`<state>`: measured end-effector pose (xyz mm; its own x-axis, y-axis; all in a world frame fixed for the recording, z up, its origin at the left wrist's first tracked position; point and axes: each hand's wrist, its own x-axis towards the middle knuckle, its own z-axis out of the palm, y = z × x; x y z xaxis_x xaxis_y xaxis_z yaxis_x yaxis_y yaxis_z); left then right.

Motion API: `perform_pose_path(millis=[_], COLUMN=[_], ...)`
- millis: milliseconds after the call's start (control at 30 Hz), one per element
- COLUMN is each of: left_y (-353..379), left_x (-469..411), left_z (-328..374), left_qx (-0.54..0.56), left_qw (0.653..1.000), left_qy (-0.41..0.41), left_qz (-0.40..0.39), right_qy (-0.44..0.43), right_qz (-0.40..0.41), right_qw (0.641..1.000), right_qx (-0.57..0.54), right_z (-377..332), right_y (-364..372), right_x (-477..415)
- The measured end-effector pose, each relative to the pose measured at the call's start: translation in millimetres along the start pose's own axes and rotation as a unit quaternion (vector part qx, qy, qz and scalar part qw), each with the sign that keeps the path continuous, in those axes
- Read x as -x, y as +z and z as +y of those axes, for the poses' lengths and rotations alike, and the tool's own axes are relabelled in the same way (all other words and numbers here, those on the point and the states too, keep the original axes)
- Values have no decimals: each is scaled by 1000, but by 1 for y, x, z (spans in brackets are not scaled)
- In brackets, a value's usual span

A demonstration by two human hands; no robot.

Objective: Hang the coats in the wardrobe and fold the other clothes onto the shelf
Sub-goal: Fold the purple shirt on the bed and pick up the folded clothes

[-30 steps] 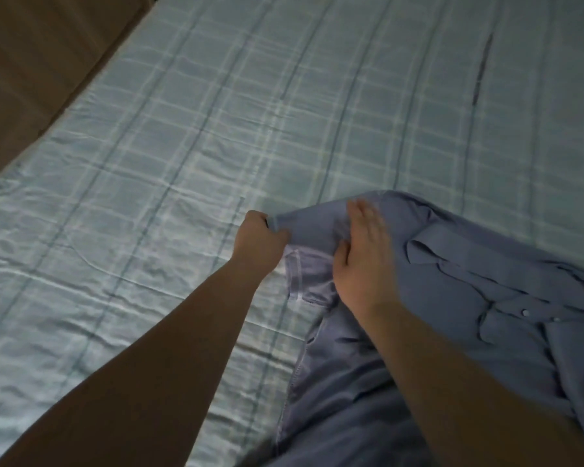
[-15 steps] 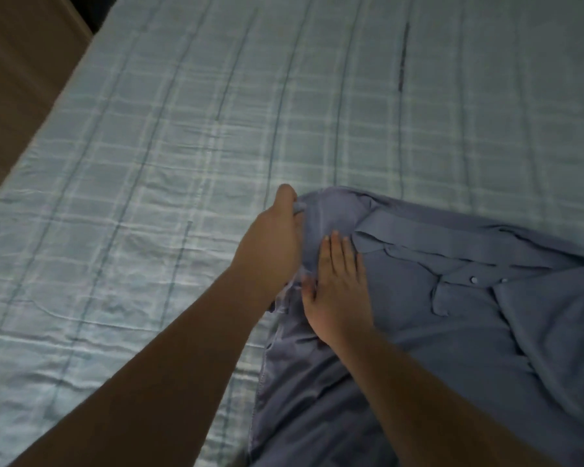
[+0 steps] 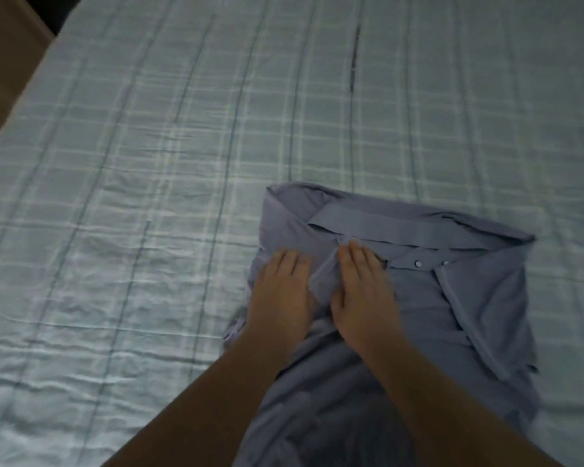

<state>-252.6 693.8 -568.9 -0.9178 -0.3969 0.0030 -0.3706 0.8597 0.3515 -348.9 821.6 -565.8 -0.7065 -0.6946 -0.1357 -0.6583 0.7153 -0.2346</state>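
A blue-grey button shirt [image 3: 452, 298] lies on the bed, collar toward the far side, its left side folded in over the front. My left hand [image 3: 284, 291] rests flat, palm down, on the folded left part of the shirt. Beside it, my right hand [image 3: 363, 291] lies flat on the shirt just below the collar, fingers together. Neither hand grips the cloth. The shirt's lower part runs under my forearms toward the bottom edge of the view.
The bed [image 3: 149, 197] carries a pale blue-green checked cover, wrinkled at the left. A brown wooden surface [image 3: 4, 52] borders the bed at the upper left.
My left hand let go of the shirt's edge after folding it inward and now lies flat on it. My right hand shifted slightly right, pressing beside it.
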Motion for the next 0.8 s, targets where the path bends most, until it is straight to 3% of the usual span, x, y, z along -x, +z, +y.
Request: perform_pose_path(millis=[133,367,500,567,700,800], left_y=[26,27,8,6,0,-16], left_x=[28,47,94,140,248,310], left_z=[-22,-14,2,-2,-7,1], left_qx=[-108,-100,-69,-51,-17,6], left_qw=[991,991,990,985,963,946], left_qy=[-42,-70,-111,-129,-210,-278], left_qz=[-69,-56,-57,-98,-170,-168], right_qy=[-35,-40,-37,-16,35,55], right_qz=[-50,-38,-24,-42,-98,-92], right_qw=[997,998,999,999,994,993], right_qx=[43,38,7,5,-23,-48], right_z=[-2,14,41,58,86,101], right_y=[16,6,-4,0,11,18], right_x=[-11,26,110,167,295,383])
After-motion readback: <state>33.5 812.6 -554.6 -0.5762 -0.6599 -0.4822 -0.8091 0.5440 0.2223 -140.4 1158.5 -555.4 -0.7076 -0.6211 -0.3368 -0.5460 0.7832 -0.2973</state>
